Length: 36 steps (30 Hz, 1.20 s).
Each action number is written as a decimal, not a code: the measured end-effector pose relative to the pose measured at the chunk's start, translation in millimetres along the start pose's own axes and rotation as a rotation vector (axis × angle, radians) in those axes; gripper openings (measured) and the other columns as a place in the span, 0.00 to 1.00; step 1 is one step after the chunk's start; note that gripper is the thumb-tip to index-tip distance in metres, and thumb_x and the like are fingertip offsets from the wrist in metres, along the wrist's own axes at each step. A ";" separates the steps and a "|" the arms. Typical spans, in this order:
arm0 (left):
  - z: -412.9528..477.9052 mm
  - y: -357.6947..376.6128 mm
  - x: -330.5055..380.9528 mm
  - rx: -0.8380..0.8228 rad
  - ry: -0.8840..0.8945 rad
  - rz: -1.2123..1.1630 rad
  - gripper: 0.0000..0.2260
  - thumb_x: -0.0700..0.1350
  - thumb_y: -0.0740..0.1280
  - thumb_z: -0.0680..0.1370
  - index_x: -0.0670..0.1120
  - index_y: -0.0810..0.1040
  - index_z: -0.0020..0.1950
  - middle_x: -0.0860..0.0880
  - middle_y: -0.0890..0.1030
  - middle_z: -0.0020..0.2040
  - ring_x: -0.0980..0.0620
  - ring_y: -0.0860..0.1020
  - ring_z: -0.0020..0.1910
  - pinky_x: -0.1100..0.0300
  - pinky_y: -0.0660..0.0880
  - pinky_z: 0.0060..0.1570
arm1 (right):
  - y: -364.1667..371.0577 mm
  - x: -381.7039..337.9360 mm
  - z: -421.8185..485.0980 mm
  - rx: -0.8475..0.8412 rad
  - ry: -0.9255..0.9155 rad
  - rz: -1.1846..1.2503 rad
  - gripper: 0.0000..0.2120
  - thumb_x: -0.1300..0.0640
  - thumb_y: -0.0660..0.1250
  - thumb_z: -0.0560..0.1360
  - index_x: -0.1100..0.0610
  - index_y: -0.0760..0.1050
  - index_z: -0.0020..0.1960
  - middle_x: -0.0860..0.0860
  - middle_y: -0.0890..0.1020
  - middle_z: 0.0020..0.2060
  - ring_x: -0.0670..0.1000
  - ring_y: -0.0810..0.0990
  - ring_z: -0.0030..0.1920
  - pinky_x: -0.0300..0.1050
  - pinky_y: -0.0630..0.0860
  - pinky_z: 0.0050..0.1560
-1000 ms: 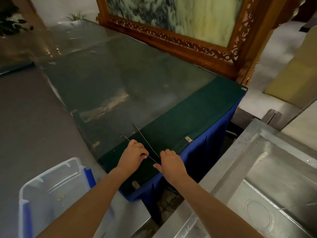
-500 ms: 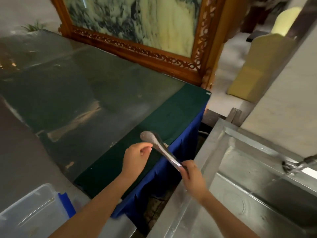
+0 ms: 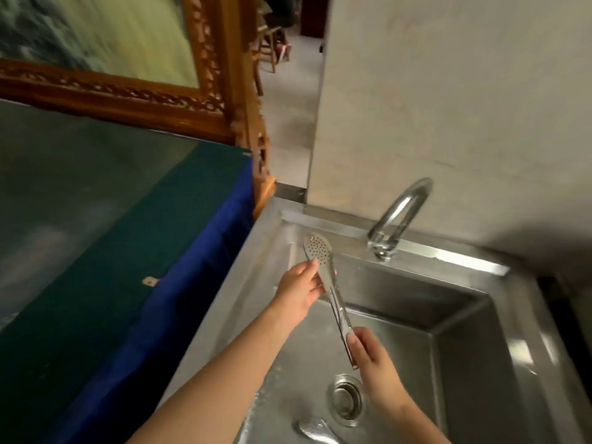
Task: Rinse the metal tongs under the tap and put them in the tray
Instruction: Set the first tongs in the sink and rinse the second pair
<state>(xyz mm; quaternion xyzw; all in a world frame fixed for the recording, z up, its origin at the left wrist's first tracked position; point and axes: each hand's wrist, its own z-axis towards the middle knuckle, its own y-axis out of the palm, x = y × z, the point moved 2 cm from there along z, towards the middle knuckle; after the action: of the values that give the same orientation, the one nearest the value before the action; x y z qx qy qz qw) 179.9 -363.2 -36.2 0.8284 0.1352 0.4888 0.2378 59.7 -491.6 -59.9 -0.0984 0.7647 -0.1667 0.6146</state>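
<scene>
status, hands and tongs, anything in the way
Left hand holds metal tongs near head, right hand grips handle end. Tongs over sink, left of tap, no water seen. Nothing in the way.

Wash-up area, kind of premises not determinable: identified by a deep stainless-steel sink basin [image 3: 464,363] with round metal strainer drain [image 3: 344,397] and curved chrome tap [image 3: 421,186] set against a plain pale wall [image 3: 448,91], adjoined by a green-and-blue-draped table [image 3: 128,219] and an ornately carved wooden frame [image 3: 221,75].
</scene>
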 end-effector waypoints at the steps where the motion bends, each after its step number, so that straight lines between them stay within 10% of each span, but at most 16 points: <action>1: 7.6 12.3 -11.1 0.001 0.000 0.018 0.08 0.40 0.57 0.80 0.38 0.74 0.54 0.40 0.81 0.45 0.48 0.83 0.42 0.55 0.80 0.45 | -8.7 11.9 1.3 0.003 0.020 0.007 0.09 0.58 0.60 0.79 0.58 0.71 0.40 0.46 0.70 0.29 0.40 0.67 0.29 0.34 0.67 0.34; 11: 44.3 56.2 -72.9 0.160 -0.020 0.277 0.07 0.38 0.59 0.79 0.40 0.72 0.43 0.38 0.74 0.44 0.39 0.75 0.50 0.40 0.73 0.60 | -50.9 92.0 26.7 -0.106 0.066 0.010 0.06 0.59 0.63 0.77 0.56 0.73 0.42 0.44 0.72 0.30 0.38 0.70 0.31 0.31 0.68 0.35; 20: 39.9 31.8 -85.6 0.157 0.079 0.361 0.09 0.37 0.58 0.80 0.35 0.74 0.54 0.38 0.78 0.45 0.41 0.78 0.47 0.47 0.76 0.52 | -64.9 91.0 77.8 -0.082 0.061 0.027 0.10 0.56 0.57 0.80 0.56 0.77 0.48 0.47 0.80 0.37 0.46 0.77 0.37 0.39 0.73 0.43; 29: 42.5 4.5 -95.3 0.126 0.135 0.413 0.08 0.40 0.59 0.80 0.45 0.77 0.46 0.51 0.74 0.32 0.54 0.69 0.32 0.60 0.66 0.35 | -39.8 24.4 134.2 -0.066 -0.294 -0.054 0.14 0.55 0.55 0.81 0.58 0.75 0.60 0.50 0.79 0.49 0.46 0.76 0.50 0.38 0.71 0.53; 36: 43.2 3.8 -100.6 0.089 0.133 0.438 0.10 0.41 0.59 0.80 0.50 0.78 0.44 0.57 0.75 0.27 0.58 0.69 0.28 0.60 0.65 0.36 | -30.5 15.0 147.4 -0.052 -0.385 -0.273 0.12 0.53 0.64 0.77 0.62 0.72 0.43 0.48 0.72 0.32 0.49 0.69 0.32 0.43 0.66 0.36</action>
<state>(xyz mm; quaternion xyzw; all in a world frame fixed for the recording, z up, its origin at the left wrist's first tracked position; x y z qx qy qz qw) 168.7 -423.7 -126.8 0.8137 -0.0111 0.5756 0.0801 198.0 -544.8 -89.9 -0.2465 0.6169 -0.2068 0.7183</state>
